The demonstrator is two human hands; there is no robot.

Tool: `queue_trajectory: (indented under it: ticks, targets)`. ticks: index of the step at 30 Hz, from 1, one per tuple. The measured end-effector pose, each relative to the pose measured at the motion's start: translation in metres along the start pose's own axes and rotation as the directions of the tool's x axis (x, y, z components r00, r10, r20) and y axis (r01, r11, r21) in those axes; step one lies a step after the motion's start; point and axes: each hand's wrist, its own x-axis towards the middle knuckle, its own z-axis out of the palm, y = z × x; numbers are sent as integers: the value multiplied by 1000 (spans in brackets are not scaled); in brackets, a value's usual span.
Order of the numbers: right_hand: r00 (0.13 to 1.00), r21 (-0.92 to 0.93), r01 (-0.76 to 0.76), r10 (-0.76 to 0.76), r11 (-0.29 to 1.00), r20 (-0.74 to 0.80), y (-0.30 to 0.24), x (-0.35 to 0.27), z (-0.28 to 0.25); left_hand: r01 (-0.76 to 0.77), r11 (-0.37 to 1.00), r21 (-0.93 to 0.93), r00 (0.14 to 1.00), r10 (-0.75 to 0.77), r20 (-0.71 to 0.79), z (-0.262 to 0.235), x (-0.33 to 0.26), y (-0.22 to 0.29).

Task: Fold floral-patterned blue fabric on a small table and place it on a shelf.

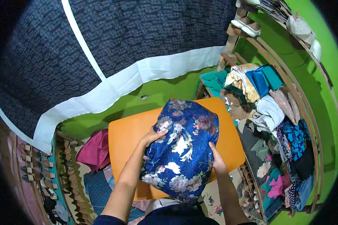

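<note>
A shiny dark blue cloth (182, 150) with pale and reddish flowers is held up in front of me, over an orange tabletop (129, 135). It looks bunched or folded into a rounded shape; whether anything is inside I cannot tell. My left hand (154, 137) grips its left side, thumb on top and the other fingers hidden by the cloth. On the right edge, my right hand (218, 159) holds it with the thumb along the border and fingers tucked beneath. The cloth's lower end hangs close to my body.
Wooden shelving (289, 80) with heaped fabrics curves along the right; white shoes (246, 27) sit above. A magenta cloth (95, 150) and a blue checked cloth (97, 191) lie left of the table. Racks of shoes (47, 172) stand farther left. A dark patterned curtain (150, 33) hangs behind.
</note>
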Motion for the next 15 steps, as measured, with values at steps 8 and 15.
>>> queue_trajectory:
  ticks: [8,15]
  targets:
    - [982,-33,-125,128,992,140,-1,25,-3,365,901,-236,928,-332,168,-6,4,-2]
    - [915,-325,403,-380,856,132,-97,15,47,-107,908,-406,993,120,7,-29,-34,102]
